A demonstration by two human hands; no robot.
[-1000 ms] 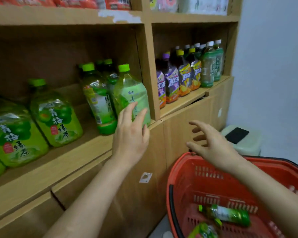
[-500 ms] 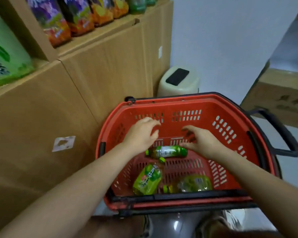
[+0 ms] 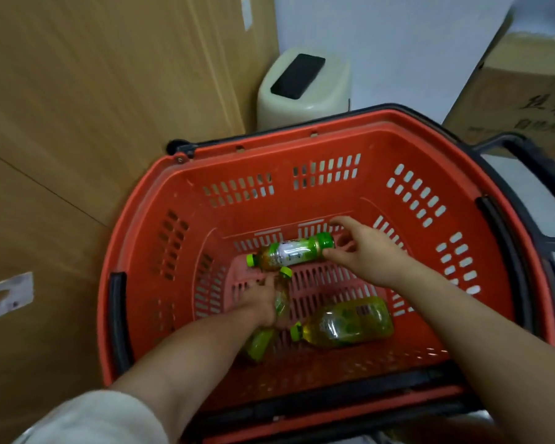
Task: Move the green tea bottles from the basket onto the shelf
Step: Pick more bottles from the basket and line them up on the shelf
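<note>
**Both hands down in the basket, one bottle gripped**

Head view: the red basket (image 3: 375, 149) stands on the floor against a wooden cabinet (image 3: 93, 107), with a cream bin (image 3: 302, 88) beyond its far edge. Three green tea bottles lie inside on their sides. The left hand (image 3: 263, 307) grips the middle bottle (image 3: 260, 342), fingers wrapped round its body. The right hand (image 3: 366, 254) is spread and not closed, its thumb touching the base of the far bottle (image 3: 290, 253) near the far wall. The large bottle (image 3: 346, 322) lies untouched by the near right corner.
</note>
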